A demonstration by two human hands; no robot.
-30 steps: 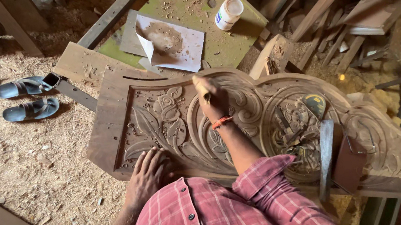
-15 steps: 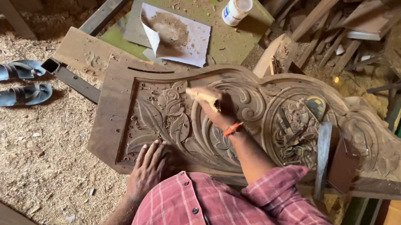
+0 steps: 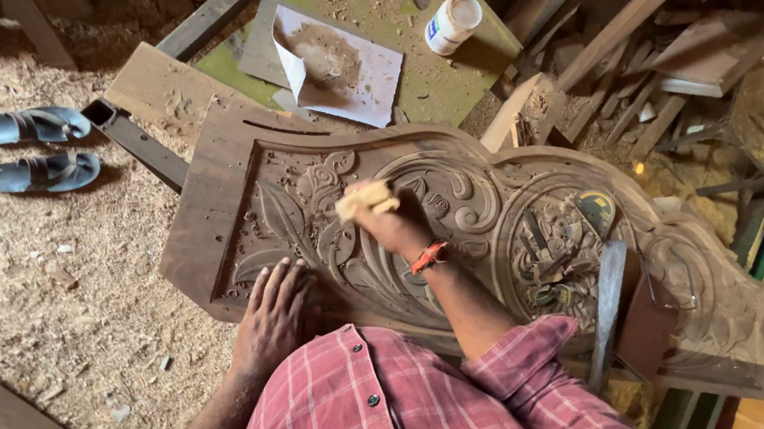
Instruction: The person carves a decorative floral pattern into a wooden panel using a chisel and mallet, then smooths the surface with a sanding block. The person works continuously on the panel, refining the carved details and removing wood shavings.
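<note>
A large dark wooden panel (image 3: pixel 234 179) carved with leaves and scrolls lies flat in front of me. My right hand (image 3: pixel 391 225), with an orange band at the wrist, presses a folded piece of yellowish sandpaper (image 3: pixel 364 200) onto the floral carving near the panel's middle. My left hand (image 3: pixel 274 313) rests flat with fingers spread on the panel's near left edge. My red checked shirt fills the bottom of the view.
Several chisels (image 3: pixel 545 253) and a flat metal tool (image 3: pixel 605 299) lie on the panel's right side. Behind it, a green board (image 3: pixel 444 83) carries a sheet of paper (image 3: pixel 341 66) and a white jar (image 3: pixel 452 24). Blue sandals (image 3: pixel 39 148) sit on sawdust at left. Wood offcuts (image 3: pixel 659 39) pile up at right.
My right hand with the sandpaper has slid toward me and leftward across the carving. My left hand has stayed planted on the panel's edge. The camera has moved closer.
</note>
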